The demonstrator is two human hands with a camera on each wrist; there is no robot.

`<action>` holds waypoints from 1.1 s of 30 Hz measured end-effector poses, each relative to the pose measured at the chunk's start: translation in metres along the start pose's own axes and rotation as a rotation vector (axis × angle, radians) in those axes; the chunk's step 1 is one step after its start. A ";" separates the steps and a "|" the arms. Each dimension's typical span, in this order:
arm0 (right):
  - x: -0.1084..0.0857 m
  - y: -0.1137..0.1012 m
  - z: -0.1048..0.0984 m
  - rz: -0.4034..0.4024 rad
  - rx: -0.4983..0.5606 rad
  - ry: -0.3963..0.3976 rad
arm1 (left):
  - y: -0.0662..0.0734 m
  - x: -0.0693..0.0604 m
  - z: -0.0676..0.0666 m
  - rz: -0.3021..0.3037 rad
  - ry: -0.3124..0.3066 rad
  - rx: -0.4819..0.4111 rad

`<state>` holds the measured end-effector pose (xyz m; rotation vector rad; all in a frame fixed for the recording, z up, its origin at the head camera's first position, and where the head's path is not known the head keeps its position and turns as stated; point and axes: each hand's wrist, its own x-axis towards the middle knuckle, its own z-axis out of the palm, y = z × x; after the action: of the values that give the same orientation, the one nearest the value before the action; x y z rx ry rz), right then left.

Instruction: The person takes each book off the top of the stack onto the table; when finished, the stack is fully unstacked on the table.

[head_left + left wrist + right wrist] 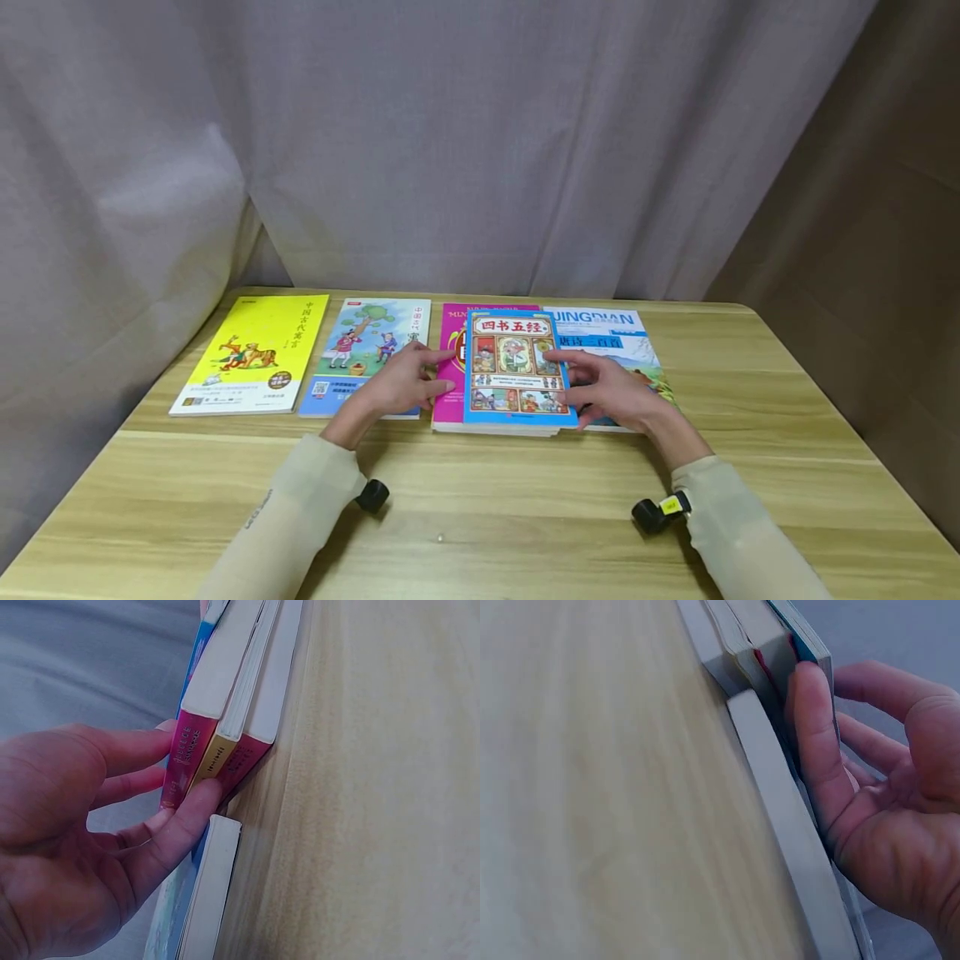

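A blue-bordered book [517,367] lies on top of a stack whose pink book [450,408] shows beneath it, shifted left. My left hand [405,382] touches the stack's left side; in the left wrist view, that hand [97,825] has its fingertips against the pink spine [186,754] and a yellow spine [210,761]. My right hand [611,387] grips the right edge of the blue-bordered book, fingers over the cover. In the right wrist view the thumb of this hand [885,780] lies along the side of the stack, and its other fingers are partly hidden.
On the wooden table [465,508], a yellow book [251,350] lies at the far left, with a green-and-blue picture book [360,333] beside it. A blue-and-white book [637,350] lies right of the stack, partly under my right hand. Grey curtain [420,150] hangs behind the table.
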<state>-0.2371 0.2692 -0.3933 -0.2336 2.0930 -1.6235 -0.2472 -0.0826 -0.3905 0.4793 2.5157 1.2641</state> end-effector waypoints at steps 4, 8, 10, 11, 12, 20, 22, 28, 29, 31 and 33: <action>-0.001 0.002 -0.003 0.022 0.038 -0.009 | -0.001 0.000 0.000 -0.006 -0.002 -0.007; 0.000 0.000 -0.003 0.031 0.077 0.014 | -0.001 0.001 0.000 -0.009 -0.004 -0.001; 0.001 0.000 -0.003 0.026 0.083 0.029 | -0.001 0.001 0.000 -0.009 -0.001 0.006; 0.001 0.000 -0.002 0.026 0.086 0.036 | -0.001 0.001 0.000 -0.010 -0.001 0.008; 0.001 0.000 -0.002 0.026 0.086 0.040 | -0.001 0.001 0.000 -0.011 -0.001 0.008; 0.000 0.002 -0.004 0.028 0.108 0.017 | -0.003 0.000 0.001 -0.005 -0.002 0.001; -0.001 0.003 -0.005 0.030 0.114 0.020 | -0.004 0.000 0.001 0.000 -0.001 -0.004; -0.003 0.003 -0.010 -0.005 0.128 0.024 | -0.005 0.001 0.002 0.006 -0.003 -0.014; -0.004 0.003 -0.011 -0.014 0.132 0.026 | -0.006 0.001 0.002 0.005 -0.003 -0.014; -0.005 0.003 -0.012 -0.023 0.137 0.036 | -0.006 0.001 0.002 0.006 -0.006 -0.017; -0.006 0.003 -0.015 -0.039 0.138 0.037 | -0.005 0.000 0.001 0.003 -0.007 -0.020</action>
<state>-0.2378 0.2853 -0.3918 -0.2015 2.0043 -1.7995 -0.2479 -0.0844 -0.3958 0.4825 2.4950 1.2859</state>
